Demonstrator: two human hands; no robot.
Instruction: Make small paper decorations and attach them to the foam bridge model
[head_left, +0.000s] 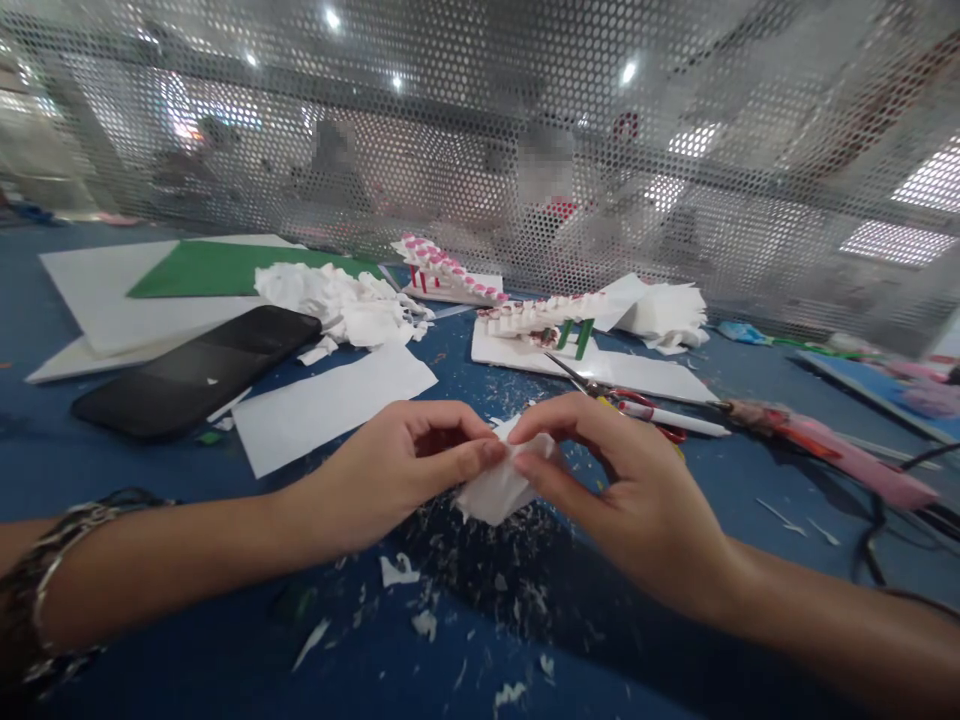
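My left hand and my right hand meet at the middle of the blue table. Both pinch the same small piece of white foam, thumbs and forefingers closed on its top edge. The piece hangs just above the table. Below it lie several white scraps. A bracelet sits on my left wrist.
A black phone and white paper sheet lie at left, a green sheet behind. White foam models with pink tops stand ahead, scissors and a pen beside them. A perforated metal screen closes the back, people behind it.
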